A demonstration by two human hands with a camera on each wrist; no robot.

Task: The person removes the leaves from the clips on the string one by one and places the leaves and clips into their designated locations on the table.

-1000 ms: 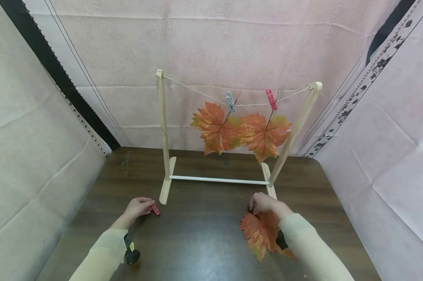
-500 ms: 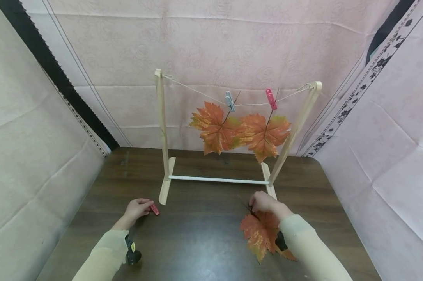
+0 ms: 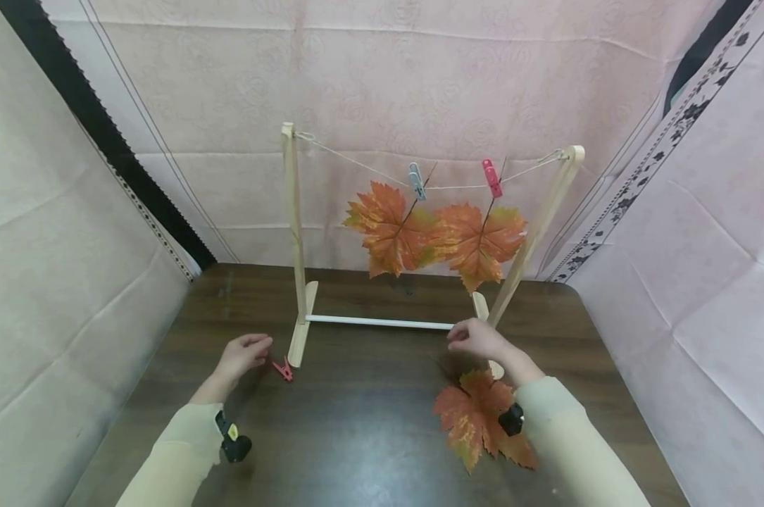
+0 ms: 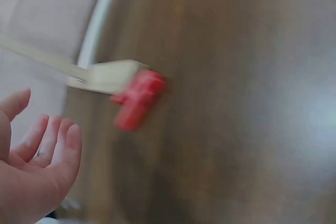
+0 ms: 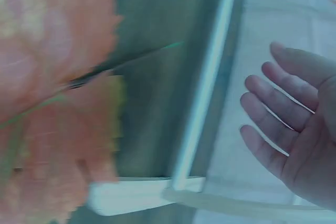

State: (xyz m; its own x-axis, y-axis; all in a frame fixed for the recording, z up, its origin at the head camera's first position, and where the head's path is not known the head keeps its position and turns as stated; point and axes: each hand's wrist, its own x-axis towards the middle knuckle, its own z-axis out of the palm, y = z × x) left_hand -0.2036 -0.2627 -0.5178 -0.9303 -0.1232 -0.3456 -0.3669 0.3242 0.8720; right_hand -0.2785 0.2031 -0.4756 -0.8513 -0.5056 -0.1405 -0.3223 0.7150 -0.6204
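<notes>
Your head view looks forward and down; both wrist views, nearer, share the rack (image 3: 382, 322), left's toward ten o'clock.

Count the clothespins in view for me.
3: a blue clothespin and a pink clothespin on the string, and a red clothespin on the table near the left hand. Any under the loose leaf would be hidden.

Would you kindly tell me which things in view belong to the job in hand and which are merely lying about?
Apparently part of the job:
loose leaf
loose red peg
left hung leaf
right hung leaf
blue peg
pink peg
string
wooden stand

Apparently just surroundings:
table
cloth backdrop
wrist cameras
</notes>
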